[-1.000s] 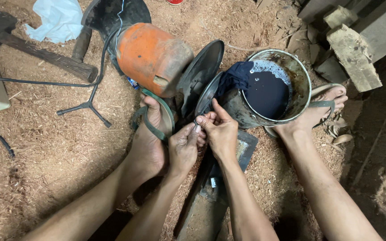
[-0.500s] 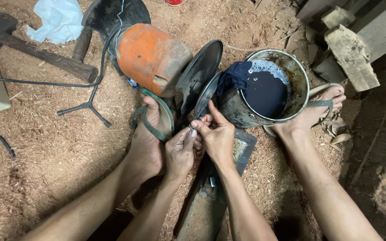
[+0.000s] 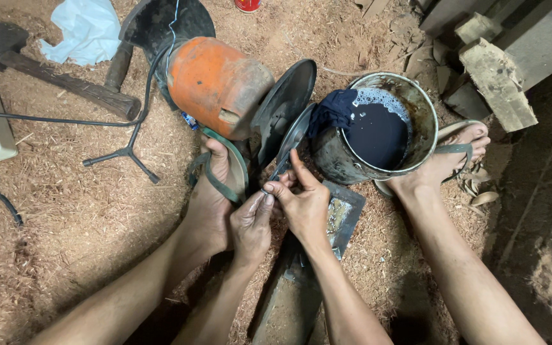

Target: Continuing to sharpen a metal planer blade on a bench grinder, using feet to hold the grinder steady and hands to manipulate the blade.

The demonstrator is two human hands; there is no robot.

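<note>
Thin blade (image 3: 280, 167) pinched by both hands' fingers (image 3: 275, 189), grinder (image 3: 222, 83), bucket (image 3: 416, 105) close.

Bare forearms, no sleeves, no gloves. Left hand (image 3: 252, 225) and right hand (image 3: 306, 206): no rings, no watch, short nails on fingers (image 3: 283, 190). Bare lower legs. Green-strapped flip-flops (image 3: 230, 167) on both feet, thin soles, toes exposed.

One head-worn camera looked steeply down from close above at the sawdust floor (image 3: 84, 211), taking in both hands, forearms and feet; no second view shared the scene.
</note>
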